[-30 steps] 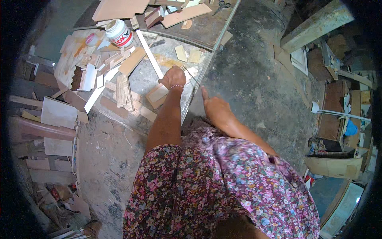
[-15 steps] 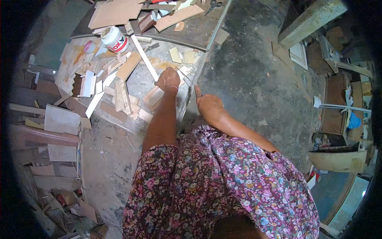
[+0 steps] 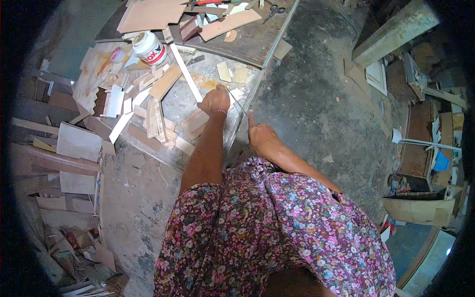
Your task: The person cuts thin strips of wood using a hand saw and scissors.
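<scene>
My left hand (image 3: 214, 101) is closed at the right side of the worktable (image 3: 237, 86), beside the lower end of a long white strip (image 3: 184, 69); what its fingers press or hold is hidden. My right hand (image 3: 262, 138) is closed at the table's edge, index finger extended along a thin, straight tool (image 3: 239, 105) that runs up to my left hand. Small pale offcuts (image 3: 224, 72) lie just beyond, and flat wood pieces (image 3: 194, 123) lie below my left wrist. A white glue jar (image 3: 148, 49) with a red band stands open among the scraps.
A raised board (image 3: 262, 44) holds wood panels, red-handled pliers (image 3: 208, 2) and scissors (image 3: 273, 14). A post (image 3: 391, 34) rises at upper right. Stacked panels (image 3: 79, 141) line the left; cabinets (image 3: 415, 138) and boards line the right. Dark concrete floor (image 3: 316, 99) lies beside the table.
My right hand has shifted slightly left with the thin tool. My left hand has stayed at about the same place by the white strip. The whole view has moved slightly with my head.
</scene>
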The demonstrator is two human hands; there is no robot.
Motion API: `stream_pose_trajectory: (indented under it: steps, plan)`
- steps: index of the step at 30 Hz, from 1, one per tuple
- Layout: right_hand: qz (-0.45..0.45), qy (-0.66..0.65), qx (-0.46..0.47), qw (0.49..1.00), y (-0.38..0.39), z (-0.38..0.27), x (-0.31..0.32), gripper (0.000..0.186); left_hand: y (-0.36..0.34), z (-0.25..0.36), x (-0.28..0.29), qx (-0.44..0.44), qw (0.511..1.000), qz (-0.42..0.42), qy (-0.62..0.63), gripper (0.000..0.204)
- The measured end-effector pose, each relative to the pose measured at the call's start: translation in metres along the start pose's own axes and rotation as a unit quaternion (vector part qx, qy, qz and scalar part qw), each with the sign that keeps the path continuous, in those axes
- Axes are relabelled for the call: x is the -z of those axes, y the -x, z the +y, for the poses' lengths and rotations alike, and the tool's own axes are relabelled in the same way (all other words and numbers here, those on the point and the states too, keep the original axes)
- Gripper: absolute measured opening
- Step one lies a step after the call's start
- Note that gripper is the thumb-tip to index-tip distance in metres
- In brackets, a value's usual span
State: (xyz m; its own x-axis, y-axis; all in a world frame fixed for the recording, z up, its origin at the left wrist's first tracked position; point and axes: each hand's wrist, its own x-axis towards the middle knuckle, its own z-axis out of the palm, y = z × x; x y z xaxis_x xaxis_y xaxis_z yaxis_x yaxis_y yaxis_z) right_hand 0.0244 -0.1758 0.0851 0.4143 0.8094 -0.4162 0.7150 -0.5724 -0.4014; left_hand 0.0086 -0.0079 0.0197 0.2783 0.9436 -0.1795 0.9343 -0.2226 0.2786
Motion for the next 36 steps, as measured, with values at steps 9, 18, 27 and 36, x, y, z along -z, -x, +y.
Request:
stream_pose_trajectory:
  steps: [9,18,27,36]
  plan:
    - [0.027,0.057,0.051,0.997,-0.031,-0.009,0.007,0.046,-0.004,-0.005,-0.01,-0.03,1.0,0.007,0.004,0.05]
    - [0.043,0.065,0.032,0.996,-0.026,-0.02,0.007,0.04,-0.01,-0.003,-0.019,-0.023,0.999,0.035,-0.001,0.05]
    - [0.089,0.064,0.044,0.993,-0.026,-0.015,0.016,0.025,-0.015,-0.007,-0.021,-0.028,0.999,-0.019,0.007,0.049]
    - [0.136,0.068,0.059,0.987,-0.025,-0.017,0.009,0.034,-0.028,-0.023,-0.041,-0.039,0.999,0.021,-0.011,0.047]
